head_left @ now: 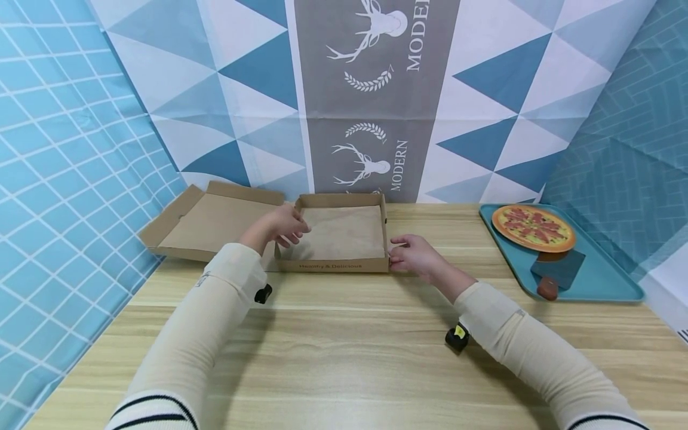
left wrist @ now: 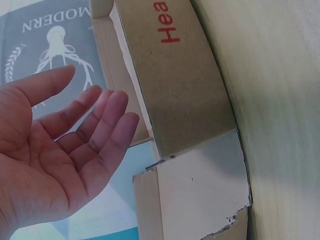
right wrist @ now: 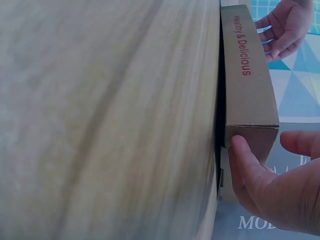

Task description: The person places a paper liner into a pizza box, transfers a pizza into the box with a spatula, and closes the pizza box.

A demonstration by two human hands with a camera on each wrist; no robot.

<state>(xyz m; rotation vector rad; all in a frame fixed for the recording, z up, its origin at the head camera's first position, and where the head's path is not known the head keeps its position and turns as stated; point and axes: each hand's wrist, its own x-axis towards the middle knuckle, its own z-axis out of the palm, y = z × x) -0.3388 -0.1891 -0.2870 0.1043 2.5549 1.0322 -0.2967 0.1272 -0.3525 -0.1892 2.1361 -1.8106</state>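
A shallow cardboard pizza box (head_left: 344, 266) stands with its front wall toward me, marked "Healthy & Delicious". Its lid (head_left: 220, 222) lies folded back to the left, flaps raised. Over the box's left front corner, my left hand (head_left: 286, 224) hovers with loosely bent fingers and nothing between them; the left wrist view shows its palm (left wrist: 65, 150) apart from the box wall. At the right front corner, my right hand (right wrist: 270, 182) lays its extended fingers against the outer side wall. The right thumb (right wrist: 300, 142) stands away from the cardboard.
On the right of the wooden table (head_left: 344, 358) is a blue tray (head_left: 613, 280). It carries a pizza (head_left: 532, 228) and a pizza server with a dull blade (head_left: 561, 269) and brown handle (head_left: 547, 288). A patterned cloth backdrop (head_left: 371, 101) rises behind the box.
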